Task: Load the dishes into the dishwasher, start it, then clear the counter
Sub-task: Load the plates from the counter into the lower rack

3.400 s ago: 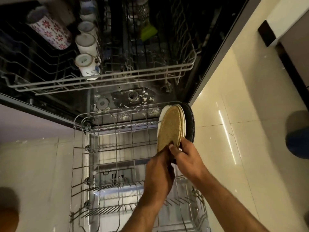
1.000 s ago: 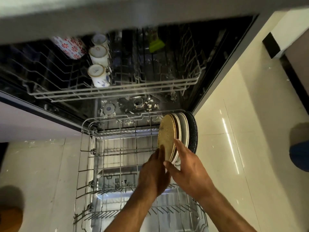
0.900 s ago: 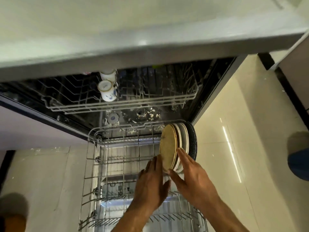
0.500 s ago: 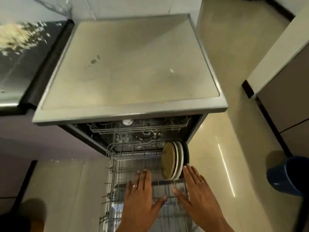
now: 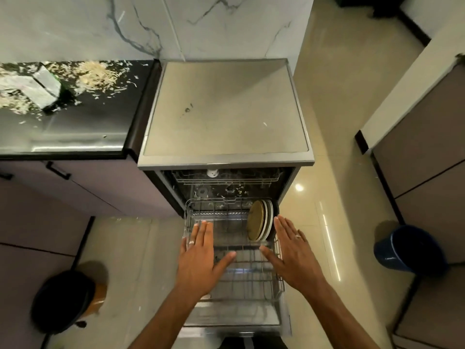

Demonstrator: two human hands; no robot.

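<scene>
The dishwasher [image 5: 226, 109] stands with its door down and its lower wire rack [image 5: 232, 285] pulled out over the door. Several plates [image 5: 259, 220] stand on edge at the rack's far right, a brown one in front and a dark one behind. My left hand [image 5: 200, 260] hovers flat over the rack's left side, fingers spread and straight, holding nothing. Over the right side, just below the plates, my right hand [image 5: 292, 255] is held out the same way. The upper rack [image 5: 226, 178] is pushed mostly inside, and only one white cup top [image 5: 212, 173] shows.
A dark counter [image 5: 75, 127] to the left carries scattered pale food scraps [image 5: 95, 74] and a grey block [image 5: 42, 89]. A blue bucket [image 5: 407, 250] stands on the floor at right, a black-topped bin [image 5: 65, 301] at lower left. Cabinets [image 5: 422, 172] line the right side.
Both hands have let go of the plates, which stay upright in the rack, and have drawn back and spread apart. The view has risen, showing the dishwasher top and counter.
</scene>
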